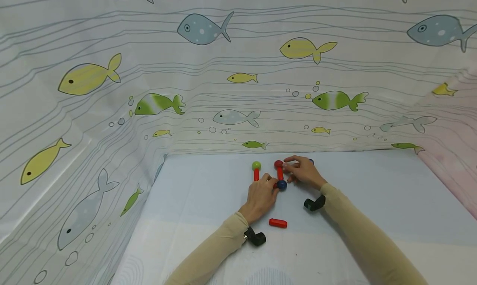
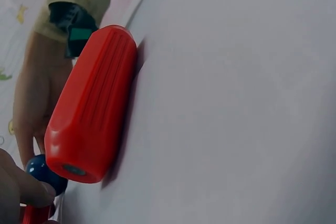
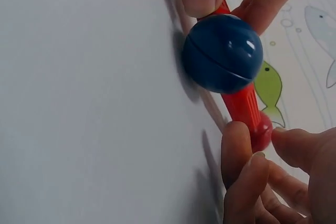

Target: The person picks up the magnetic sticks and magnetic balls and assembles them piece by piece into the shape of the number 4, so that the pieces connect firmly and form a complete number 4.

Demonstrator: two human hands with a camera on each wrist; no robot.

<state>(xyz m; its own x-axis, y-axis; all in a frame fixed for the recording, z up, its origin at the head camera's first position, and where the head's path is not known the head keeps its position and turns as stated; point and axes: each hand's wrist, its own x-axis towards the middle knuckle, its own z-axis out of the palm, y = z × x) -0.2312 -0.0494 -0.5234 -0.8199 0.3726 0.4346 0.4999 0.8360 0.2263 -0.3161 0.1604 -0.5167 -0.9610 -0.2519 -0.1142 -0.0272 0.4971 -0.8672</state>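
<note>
Magnetic-looking toy pieces lie joined on the table. A blue ball (image 1: 282,185) ends one red rod (image 1: 280,173), whose far end carries a red ball (image 1: 278,164). My left hand (image 1: 261,197) pinches a second red rod (image 3: 221,10) right beside the blue ball, its thumb close against that ball in the right wrist view. With thumb and fingertips my right hand (image 1: 303,169) pinches the red ball from the right. Left of these, a green ball (image 1: 256,165) tops another red rod (image 1: 256,175), whose near end is hidden by my left hand.
A loose red rod (image 1: 278,223) lies on the table nearer to me, between my forearms; it looms large in the left wrist view. Another blue ball (image 1: 311,162) shows partly behind my right hand. A fish-patterned cloth (image 1: 208,86) rises behind the white table (image 1: 372,202).
</note>
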